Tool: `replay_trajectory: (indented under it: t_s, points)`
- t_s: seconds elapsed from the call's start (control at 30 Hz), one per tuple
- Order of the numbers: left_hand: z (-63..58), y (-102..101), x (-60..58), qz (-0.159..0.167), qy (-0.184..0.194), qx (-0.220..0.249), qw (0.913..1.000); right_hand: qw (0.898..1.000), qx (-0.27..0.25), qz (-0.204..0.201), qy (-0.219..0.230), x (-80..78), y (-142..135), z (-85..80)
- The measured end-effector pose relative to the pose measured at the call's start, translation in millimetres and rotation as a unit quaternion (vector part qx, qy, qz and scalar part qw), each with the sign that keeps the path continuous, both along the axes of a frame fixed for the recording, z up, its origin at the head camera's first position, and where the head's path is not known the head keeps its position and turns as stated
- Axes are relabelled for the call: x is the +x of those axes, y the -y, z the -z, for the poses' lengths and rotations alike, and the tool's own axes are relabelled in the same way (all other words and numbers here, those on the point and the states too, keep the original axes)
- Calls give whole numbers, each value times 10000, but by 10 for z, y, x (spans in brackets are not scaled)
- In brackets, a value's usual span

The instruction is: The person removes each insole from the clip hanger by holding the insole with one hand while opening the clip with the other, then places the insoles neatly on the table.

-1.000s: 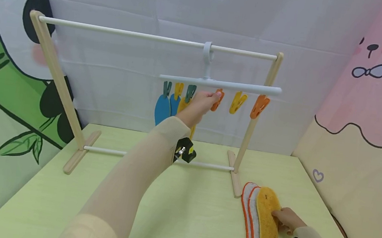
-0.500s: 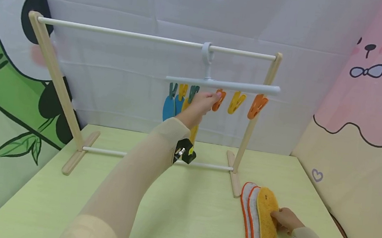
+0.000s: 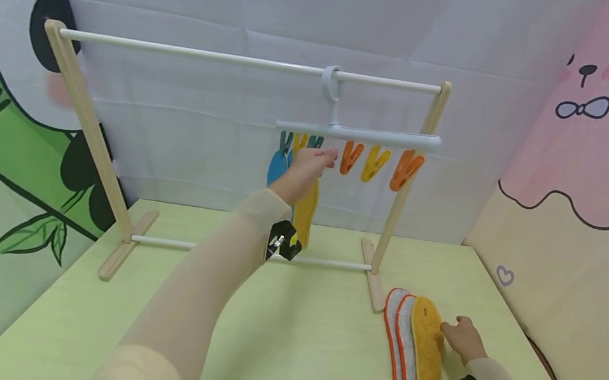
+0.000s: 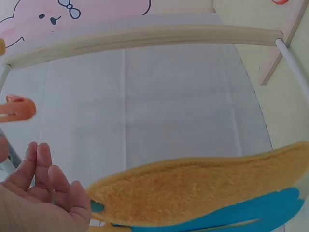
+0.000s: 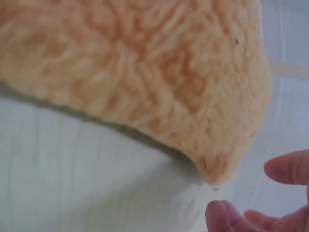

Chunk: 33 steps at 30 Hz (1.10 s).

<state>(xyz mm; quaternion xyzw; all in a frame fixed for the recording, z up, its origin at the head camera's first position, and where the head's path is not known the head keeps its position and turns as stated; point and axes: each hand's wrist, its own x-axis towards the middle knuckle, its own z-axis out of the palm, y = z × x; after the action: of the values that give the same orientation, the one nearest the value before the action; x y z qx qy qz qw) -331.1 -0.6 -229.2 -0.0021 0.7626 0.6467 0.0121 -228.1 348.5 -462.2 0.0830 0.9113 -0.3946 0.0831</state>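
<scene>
My left hand (image 3: 304,171) is raised under the white clip hanger (image 3: 386,138), just left of an orange clothespin (image 3: 350,159). In the left wrist view its fingers are loosely bent and hold nothing. Beside it hang a yellow insole (image 4: 193,191) and blue insoles (image 4: 241,212) from green and yellow pins, partly hidden by the hand in the head view. A yellow fuzzy insole (image 3: 426,354) lies on the table over two grey, red-edged insoles (image 3: 406,344). By its right edge is my right hand (image 3: 465,341), thumb and fingers parted, gripping nothing.
The hanger hooks onto the upper white rod (image 3: 201,54) of a wooden rack (image 3: 83,116). A yellow clothespin (image 3: 374,164) and another orange one hang at the hanger's right part. The rack's foot (image 3: 373,276) stands near the insoles on the table (image 3: 307,344).
My left hand has let go of the orange clothespin and moved left. The hanger has swivelled slightly. My right hand has parted its fingers and come off the yellow insole's edge.
</scene>
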Motion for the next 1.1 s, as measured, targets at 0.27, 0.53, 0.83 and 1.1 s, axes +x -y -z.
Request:
replay_trajectory:
  t_s: [0.27,0.53,0.83,1.1]
  points:
    - [112,216,-96,-739,-169,-262,9968,9989,-411,199,-51,-4,31,-19]
    - [116,307,-197,29,-368,-574,9977,9982,-582,130,79,-5,74,-94]
    - [169,364,-321,256,-277,-380,9986,9985,-531,8,-103,-8,202,-131]
    - [170,371,-317,342,-380,-335,9981,9974,-695,138,-143,-45,290,-150]
